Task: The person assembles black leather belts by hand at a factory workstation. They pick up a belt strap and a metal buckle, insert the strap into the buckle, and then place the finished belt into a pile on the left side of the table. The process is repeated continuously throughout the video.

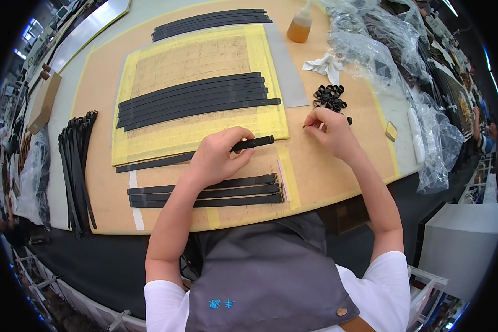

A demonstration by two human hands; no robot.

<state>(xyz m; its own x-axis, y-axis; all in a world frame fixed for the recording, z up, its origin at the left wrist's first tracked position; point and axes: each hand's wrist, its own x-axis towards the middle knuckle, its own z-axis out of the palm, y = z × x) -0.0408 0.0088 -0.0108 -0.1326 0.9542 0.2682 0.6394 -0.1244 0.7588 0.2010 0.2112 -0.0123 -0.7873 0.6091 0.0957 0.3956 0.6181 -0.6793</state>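
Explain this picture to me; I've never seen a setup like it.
There is no machine here, just a person working bare-handed. The one view comes from a wide fisheye camera worn on the head, looking down, so straight edges bend. On the table lie black straps, some on a yellow-edged board, with a bundle at the left. Toward the right are small black loops and a bottle. The left hand holds one strap near its end. The right hand is by the loops; whether it pinches something is hard to tell.
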